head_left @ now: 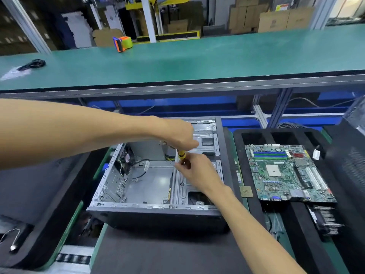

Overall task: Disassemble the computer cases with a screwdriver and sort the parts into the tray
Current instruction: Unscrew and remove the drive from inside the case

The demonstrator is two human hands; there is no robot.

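An opened computer case (158, 186) was seen lying on its side at the near edge of the workstation, its interior turned upward; inside it were a small fan (126, 159) with loose cables against the left wall, a bare metal floor in the middle and a metal drive cage (197, 184) along the right side. Just beside the case on the right, a black foam tray (254, 210) was shown holding a green motherboard (286, 173) laid flat across its slots, with a small square chip (246, 191) resting near the board's left edge and a dark finned part (324, 220) in a nearer slot.

Over the drive cage, a yellow-handled screwdriver (181, 155) was held roughly upright between both hands; the right hand (195, 173) was curled round the lower part of the handle, fingers pinched on it, while the left hand (177, 133) was closed over the handle's top from above; the tip was hidden behind the fingers.

Farther back, a raised green bench (197, 56) was pictured carrying an orange and yellow tape dispenser (122, 43) and, well apart to the left, a coiled black cable (32, 64); cardboard boxes (276, 18) were stacked behind it.
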